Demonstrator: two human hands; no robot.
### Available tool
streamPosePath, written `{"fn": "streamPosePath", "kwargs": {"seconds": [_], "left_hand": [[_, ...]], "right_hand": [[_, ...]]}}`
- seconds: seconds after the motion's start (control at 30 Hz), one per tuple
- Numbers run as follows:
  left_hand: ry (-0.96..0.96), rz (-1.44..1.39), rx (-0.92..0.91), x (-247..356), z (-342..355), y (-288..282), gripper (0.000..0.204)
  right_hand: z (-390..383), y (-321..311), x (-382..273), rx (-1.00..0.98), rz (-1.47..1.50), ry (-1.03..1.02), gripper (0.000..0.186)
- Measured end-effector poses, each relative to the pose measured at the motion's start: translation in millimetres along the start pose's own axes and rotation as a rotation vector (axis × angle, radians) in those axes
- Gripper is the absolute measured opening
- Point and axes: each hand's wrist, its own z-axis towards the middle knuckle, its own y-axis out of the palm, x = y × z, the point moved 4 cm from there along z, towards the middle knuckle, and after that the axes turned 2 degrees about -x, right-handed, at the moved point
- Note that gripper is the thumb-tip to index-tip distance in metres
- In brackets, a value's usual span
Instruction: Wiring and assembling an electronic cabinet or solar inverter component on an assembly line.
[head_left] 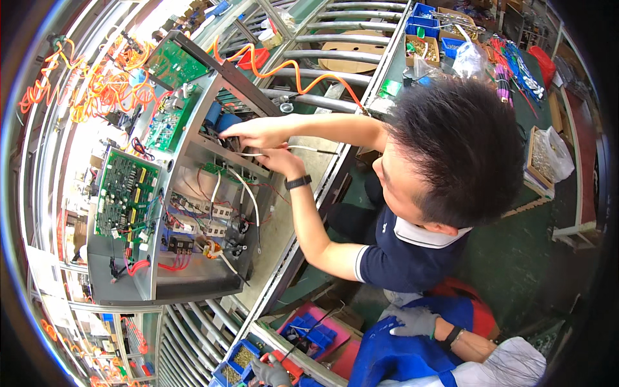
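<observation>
Both my hands wear grey gloves. My left hand (271, 372) curls round a red-handled tool (288, 365) at the near edge, just beside blue screw bins (242, 357). My right hand (412, 320) lies flat with its fingers spread on blue cloth (393, 355). Farther left, a co-worker's bare hands reach into a grey cabinet (193, 271).

At the lower edge, a red-handled tool (288, 365) is gripped by the gloved left hand (271, 373) beside blue bins (316, 334), while the gloved right hand (412, 320) is laid flat on a blue cloth (400, 355). Further up, an open metal chassis (193, 280) fitted with green circuit boards (126, 193) is reached into by a co-worker's hands (258, 132), between which a white wire (309, 149) is held.
</observation>
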Motion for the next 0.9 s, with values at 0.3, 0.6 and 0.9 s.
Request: {"fn": "streamPosePath", "kwargs": {"seconds": [0.3, 0.6, 0.9], "left_hand": [[0.217, -0.144, -0.031, -20.7, -10.8, 12.0, 0.068], [0.375, -0.116, 0.157, -5.0, -37.4, -5.2, 0.056], [0.236, -0.073, 0.211, 25.1, -36.3, -28.5, 0.076]], "right_hand": [[-21.4, 5.1, -27.9, 0.125, -0.181, 0.060, 0.065], [-39.9, -11.9, -54.3, 0.089, -0.259, 0.119, 0.063], [-102.4, -54.9, -15.1, 0.279, -0.271, 0.117, 0.060]]}}
